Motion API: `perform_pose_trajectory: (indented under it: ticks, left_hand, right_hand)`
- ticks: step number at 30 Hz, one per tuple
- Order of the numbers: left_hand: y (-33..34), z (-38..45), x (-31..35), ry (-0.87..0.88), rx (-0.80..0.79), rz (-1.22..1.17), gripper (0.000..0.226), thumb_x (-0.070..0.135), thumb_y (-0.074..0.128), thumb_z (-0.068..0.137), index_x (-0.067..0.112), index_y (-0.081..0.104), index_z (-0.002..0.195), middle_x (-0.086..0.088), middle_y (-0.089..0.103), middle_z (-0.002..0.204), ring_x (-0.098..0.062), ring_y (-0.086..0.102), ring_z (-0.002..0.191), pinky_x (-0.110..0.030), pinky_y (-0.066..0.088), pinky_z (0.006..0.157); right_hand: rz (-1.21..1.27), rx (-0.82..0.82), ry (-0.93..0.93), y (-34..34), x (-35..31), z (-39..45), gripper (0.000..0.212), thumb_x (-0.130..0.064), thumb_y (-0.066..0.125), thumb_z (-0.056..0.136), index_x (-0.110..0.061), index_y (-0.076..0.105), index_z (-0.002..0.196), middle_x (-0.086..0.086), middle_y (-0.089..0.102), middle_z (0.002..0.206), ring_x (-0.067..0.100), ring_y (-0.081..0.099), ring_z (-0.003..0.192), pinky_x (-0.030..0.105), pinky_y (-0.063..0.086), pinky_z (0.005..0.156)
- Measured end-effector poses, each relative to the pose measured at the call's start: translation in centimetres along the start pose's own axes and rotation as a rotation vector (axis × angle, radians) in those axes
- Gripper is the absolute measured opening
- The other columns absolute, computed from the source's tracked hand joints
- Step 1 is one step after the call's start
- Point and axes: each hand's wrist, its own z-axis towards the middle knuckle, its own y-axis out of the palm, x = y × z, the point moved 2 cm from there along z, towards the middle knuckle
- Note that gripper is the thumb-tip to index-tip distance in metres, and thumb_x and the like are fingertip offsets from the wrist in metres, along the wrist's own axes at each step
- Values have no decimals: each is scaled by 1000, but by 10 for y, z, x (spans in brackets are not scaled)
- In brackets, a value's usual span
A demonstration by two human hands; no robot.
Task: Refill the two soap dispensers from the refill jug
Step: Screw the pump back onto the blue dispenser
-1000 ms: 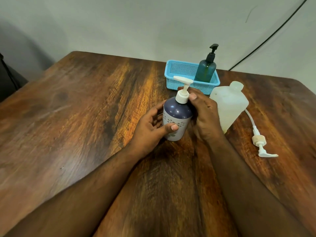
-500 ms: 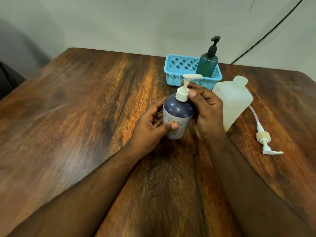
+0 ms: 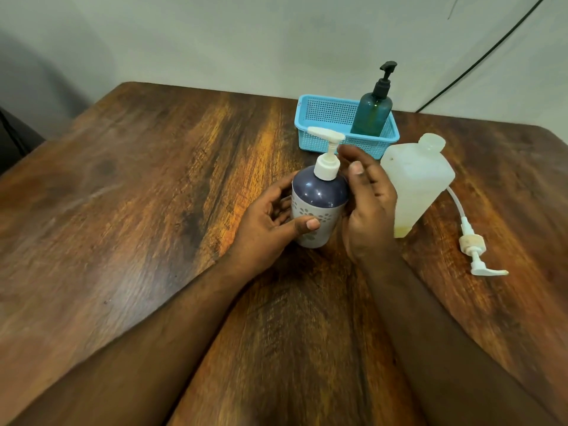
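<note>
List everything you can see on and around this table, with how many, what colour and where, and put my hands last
Table: one, dark brown wood, fills the view.
Purple dispenser: one, purple top over a pale flowered base, white pump on, upright at table centre.
Green dispenser: one, dark green with black pump, standing in the basket.
Basket: one, light blue mesh, far side of the table.
Refill jug: one, translucent white, neck open, right of the purple dispenser.
Loose pump: one, white with a tube, lying on the table right of the jug.
Cable: one, black, on the wall at upper right.
Left hand: holds the purple dispenser's body.
Right hand: beside the dispenser's pump, fingers relaxed, gripping nothing.
</note>
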Motion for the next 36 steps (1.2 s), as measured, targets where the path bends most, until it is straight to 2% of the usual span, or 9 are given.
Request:
perform_pose_trajectory:
  ticks: [2,6,9,12,18,26,29,31,36]
  left_hand:
    - [-1,1,-1,-2,11,4,78,1,80,72,0,43,141,-4,61,132,-13,62,120,-25,52,95]
    - [-2,1,-3,4,20,5,76,-2,78,74,1,43,142,-4,63,129,-15,63,118,-26,53,93]
    - [-2,2,-4,8,29,7,75,-4,77,74,1,43,141,-5,63,128,-15,64,117,-25,53,93]
    - [-1,2,-4,14,58,3,70,-5,77,75,2,46,138,-9,64,128,-17,65,116,-26,54,92]
    - [3,-3,2,75,78,42,71,1,78,73,17,48,135,-4,62,130,-12,63,119,-25,52,95]
    - [-1,0,-2,49,36,75,74,-1,77,75,0,45,142,-7,60,137,-17,59,125,-35,51,102]
    - [-1,0,-3,54,31,89,77,5,81,75,0,46,143,-7,59,138,-20,58,127,-45,49,105]
    - [-1,-1,-2,66,47,104,80,13,84,73,3,46,143,-5,60,138,-21,58,126,-48,49,104]
    - [6,-5,0,113,112,176,78,8,83,75,7,47,144,-3,62,135,-16,61,123,-44,51,102]
  right_hand:
    - [-77,-76,-9,2,-1,1,24,-22,55,94,-26,65,116,-1,66,121,19,60,120,38,51,99]
    - [-121,-29,-23,1,-9,4,21,-4,72,82,-14,62,98,1,69,103,11,69,99,24,55,81]
    - [-167,-103,35,2,-14,8,41,-7,74,82,-19,58,118,3,65,120,15,64,114,31,54,94]
    - [-373,-156,75,7,-17,13,38,-20,74,83,-17,66,120,-1,66,123,11,63,114,37,53,98]
    - [-433,46,97,16,-21,4,41,-30,87,68,-23,60,97,-8,68,98,3,66,93,29,57,85]
    - [-295,-276,212,2,-36,14,29,-12,66,90,-18,67,118,-4,70,117,9,66,110,33,53,98]
    - [-384,-195,150,3,-39,18,33,-13,74,83,-13,68,116,-5,59,134,4,60,117,27,52,98]
    - [-387,-119,124,5,-38,16,40,-13,77,80,-10,66,118,-9,59,128,-4,62,108,21,54,92]
    - [-377,5,129,10,-28,9,35,-19,80,78,-20,69,110,-3,69,114,10,67,105,37,57,92]
